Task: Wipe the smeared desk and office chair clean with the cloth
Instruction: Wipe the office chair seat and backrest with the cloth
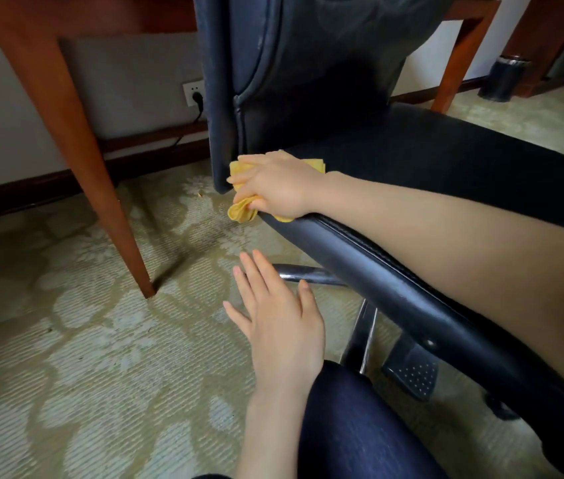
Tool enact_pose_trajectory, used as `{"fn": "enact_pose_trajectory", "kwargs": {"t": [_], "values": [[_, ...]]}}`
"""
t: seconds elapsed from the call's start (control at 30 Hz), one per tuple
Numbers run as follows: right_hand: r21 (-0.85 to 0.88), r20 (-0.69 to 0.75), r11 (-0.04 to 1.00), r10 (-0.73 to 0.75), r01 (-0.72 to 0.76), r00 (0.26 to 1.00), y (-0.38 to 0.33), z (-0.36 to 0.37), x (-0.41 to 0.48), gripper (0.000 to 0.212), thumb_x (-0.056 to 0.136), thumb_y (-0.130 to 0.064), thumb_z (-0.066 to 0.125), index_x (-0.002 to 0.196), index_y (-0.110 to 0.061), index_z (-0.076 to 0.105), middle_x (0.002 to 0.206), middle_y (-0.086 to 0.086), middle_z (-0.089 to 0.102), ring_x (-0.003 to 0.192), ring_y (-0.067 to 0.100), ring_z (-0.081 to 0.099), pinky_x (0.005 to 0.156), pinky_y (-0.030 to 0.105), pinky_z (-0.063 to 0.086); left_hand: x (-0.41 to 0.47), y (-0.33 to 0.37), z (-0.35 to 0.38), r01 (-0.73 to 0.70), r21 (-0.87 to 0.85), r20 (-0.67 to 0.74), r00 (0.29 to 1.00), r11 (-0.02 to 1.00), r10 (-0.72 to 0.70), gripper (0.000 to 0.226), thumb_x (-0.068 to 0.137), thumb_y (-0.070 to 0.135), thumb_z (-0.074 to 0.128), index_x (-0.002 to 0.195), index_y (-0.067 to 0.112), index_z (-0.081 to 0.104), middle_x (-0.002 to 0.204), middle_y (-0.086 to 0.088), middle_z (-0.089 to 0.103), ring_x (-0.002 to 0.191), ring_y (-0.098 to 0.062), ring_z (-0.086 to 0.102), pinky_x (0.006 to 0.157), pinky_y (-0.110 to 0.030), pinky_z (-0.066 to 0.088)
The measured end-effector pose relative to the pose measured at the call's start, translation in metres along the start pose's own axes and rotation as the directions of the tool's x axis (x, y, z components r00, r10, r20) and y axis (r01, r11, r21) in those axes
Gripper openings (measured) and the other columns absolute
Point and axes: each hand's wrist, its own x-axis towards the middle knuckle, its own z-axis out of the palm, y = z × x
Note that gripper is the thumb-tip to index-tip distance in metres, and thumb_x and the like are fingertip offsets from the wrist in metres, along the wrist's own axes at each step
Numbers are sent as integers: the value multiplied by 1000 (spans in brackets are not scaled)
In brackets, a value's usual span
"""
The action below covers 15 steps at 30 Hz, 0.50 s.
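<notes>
Head view, right hand: our right hand grips the yellow cloth, fingers curled over the bunched fabric and pressing it down.
Head view, cloth: it sits on the office chair, at the rear corner of the seat where the rim meets the backrest. A wad hangs off the rim below the hand.
Head view, left hand: our left hand is spread with straight fingers and holds nothing. It is low over the carpet beside the chrome base; we cannot tell whether it touches either.
Head view, hands: well apart, one on the seat and one below it.
Head view, desk: of the desk only a wooden leg and the underside show, so we cannot judge its smears.
Step in hand: we judge it to be wiping the seat corner and the seam.
Doing it well: we should flatten the cloth for fuller contact, press into the piped seam, then follow the rim in overlapping strokes. The free hand could steady the chair, which may swivel. The pale scuffs on the backrest look due a pass.
</notes>
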Motion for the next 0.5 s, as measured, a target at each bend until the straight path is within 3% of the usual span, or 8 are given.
{"fn": "enact_pose_trajectory", "kwargs": {"t": [0.1,0.23,0.33,0.4,0.5], "values": [[-205,143,978,-12,41,990,-9,3,5,32,100,-29,38,125,-29,59,147,-5,40,146,20,8,111,47,21,1,-3,-4,25,-24,-28,999,999,-25,68,100,22,32,150,16,-15,157,5,-20,143,-10,-22,114,-45,-14],[-435,212,868,-160,240,964,-19,18,-33,32,96,-28,42,121,-31,61,139,-9,49,145,17,14,115,47,9,2,-4,-9,33,-110,-52,998,993,-39,71,97,12,34,150,15,-12,158,5,-17,143,-9,-19,114,-42,-14],[-448,203,824,-284,347,937,-25,33,-78,23,85,-28,54,99,-32,72,112,-13,66,137,14,34,115,46,10,2,-5,-9,21,-132,-62,998,991,-30,71,96,10,34,151,15,-11,158,5,-16,144,-9,-18,114,-41,-14],[-416,112,819,-386,396,916,-21,40,-106,13,74,-29,64,80,-31,75,92,-14,70,123,15,51,112,46,17,1,-5,-8,26,-138,-61,998,990,-35,70,96,11,33,151,15,-10,159,5,-15,144,-9,-18,114,-41,-14],[-258,3,857,-462,447,887,-16,43,-152,17,84,-32,57,88,-30,74,100,-13,69,121,17,52,111,46,21,-1,-4,-8,25,-139,-61,998,990,-34,69,97,12,32,151,16,-9,159,5,-15,144,-9,-18,115,-40,-14]]}}
